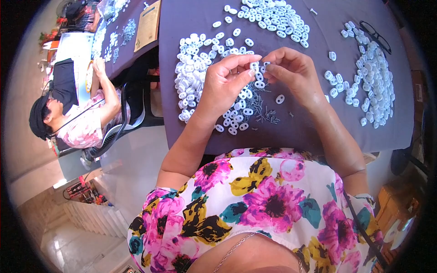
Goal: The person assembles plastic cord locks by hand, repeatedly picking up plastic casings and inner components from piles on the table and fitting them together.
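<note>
Above the pile, my left hand pinches a small white oval plastic piece with two holes between thumb and forefinger. Close beside it, my right hand is closed in a pinch, its fingertips almost meeting the left ones. What those right fingers grip is too small and hidden to make out. Below both hands lies a scatter of small grey screw-like pieces. To the left spreads a large heap of the same white oval pieces, and one loose white piece lies under my right wrist.
More white ovals form a far pile and a right-hand pile on the dark tablecloth. Black glasses lie at the far right. At left, a seated person works beside a wooden board.
</note>
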Demonstrator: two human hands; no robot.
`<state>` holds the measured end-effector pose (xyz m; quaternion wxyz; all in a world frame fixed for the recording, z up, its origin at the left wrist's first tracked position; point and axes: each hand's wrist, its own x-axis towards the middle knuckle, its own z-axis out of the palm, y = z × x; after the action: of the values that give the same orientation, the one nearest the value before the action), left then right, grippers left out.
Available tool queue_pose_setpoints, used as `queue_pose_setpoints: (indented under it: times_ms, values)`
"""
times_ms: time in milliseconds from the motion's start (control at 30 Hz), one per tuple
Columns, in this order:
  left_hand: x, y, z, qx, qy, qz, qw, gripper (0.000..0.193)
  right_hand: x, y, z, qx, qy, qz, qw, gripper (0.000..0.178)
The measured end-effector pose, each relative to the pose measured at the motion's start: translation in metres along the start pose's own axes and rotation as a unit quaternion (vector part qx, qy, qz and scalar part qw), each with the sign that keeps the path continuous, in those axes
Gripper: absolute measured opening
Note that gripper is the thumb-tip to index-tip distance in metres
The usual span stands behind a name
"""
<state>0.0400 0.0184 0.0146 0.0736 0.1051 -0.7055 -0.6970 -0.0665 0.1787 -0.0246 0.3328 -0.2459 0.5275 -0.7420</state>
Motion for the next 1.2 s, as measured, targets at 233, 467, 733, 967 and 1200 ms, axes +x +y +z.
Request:
queue_pose_setpoints:
  times_ms: [233,467,733,967,1200]
  values:
    - [-0.003,-0.001,-0.004,0.033,0.001,-0.005,0.999,0.029,0.0,-0.001,0.0,-0.008,0.018,0.0,1.0,0.012]
    - [-0.014,0.002,-0.044,0.247,0.004,-0.038,0.968,0.022,0.003,-0.005,-0.008,0.018,0.049,-0.027,0.998,0.012]
    - [0.016,0.023,-0.039,0.428,0.03,0.124,0.895,0.017,0.004,-0.004,-0.008,-0.008,0.061,-0.019,0.998,0.008]
    - [0.084,-0.006,-0.025,0.588,-0.068,0.161,0.79,0.022,0.003,-0.006,-0.007,0.015,0.074,-0.012,0.997,0.008]
    - [0.082,0.005,-0.019,0.527,-0.063,0.083,0.844,0.021,0.002,-0.011,-0.007,0.026,0.083,0.004,0.996,0.01]
